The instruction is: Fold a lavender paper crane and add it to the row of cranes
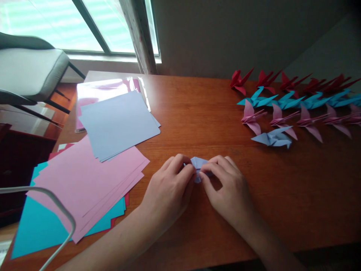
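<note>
Between my two hands is a small piece of folded pale-blue paper [198,162], just above or on the wooden table. My left hand [173,180] pinches its left side between thumb and fingers. On its right side, my right hand [227,184] grips the paper the same way, with the thumb tip near the middle crease. Fingers cover much of the paper, so its full shape is hidden. To the right and farther back lies a finished pale-blue paper crane [275,138].
Rows of red cranes [239,82], turquoise cranes [258,98] and pink cranes [252,117] stand at the back right of the table [191,113]. Pale-blue sheets [121,124], pink sheets [90,180] and turquoise sheets [39,229] lie left. A white cable [63,209] arches over them. A chair [31,71] stands beyond.
</note>
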### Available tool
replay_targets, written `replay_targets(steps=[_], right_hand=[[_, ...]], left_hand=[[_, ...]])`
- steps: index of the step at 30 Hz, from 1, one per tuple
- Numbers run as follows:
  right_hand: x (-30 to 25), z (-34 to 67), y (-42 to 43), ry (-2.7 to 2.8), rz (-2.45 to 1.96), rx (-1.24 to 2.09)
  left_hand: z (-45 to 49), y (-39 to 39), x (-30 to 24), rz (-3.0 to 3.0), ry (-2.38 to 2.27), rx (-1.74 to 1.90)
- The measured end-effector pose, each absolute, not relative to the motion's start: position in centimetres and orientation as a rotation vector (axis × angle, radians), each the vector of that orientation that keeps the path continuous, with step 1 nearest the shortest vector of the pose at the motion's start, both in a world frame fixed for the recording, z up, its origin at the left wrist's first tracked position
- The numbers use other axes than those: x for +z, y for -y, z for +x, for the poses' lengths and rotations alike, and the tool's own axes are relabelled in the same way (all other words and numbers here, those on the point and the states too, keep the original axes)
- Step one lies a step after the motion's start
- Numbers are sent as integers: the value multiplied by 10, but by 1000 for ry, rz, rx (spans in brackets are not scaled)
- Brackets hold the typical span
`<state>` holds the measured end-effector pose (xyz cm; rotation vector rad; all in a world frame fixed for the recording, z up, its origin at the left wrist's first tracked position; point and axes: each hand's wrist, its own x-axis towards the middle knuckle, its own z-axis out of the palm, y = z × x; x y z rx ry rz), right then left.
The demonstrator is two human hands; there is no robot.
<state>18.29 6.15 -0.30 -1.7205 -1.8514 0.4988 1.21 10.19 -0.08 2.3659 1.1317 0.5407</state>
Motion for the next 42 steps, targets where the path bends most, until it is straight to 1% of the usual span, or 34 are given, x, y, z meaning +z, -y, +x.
replay_targets(steps=[12,29,42], right_hand=[[-4,181,-63,1866,-1745,478],[-11,186,-58,1864,-1709,341],[-9,184,-57,1887,-1723,359]], left_hand=[[18,-102,1,2429,-1199,478],[19,-102,3,2441,-1214,421],[14,-100,6,2560,-1170,311]])
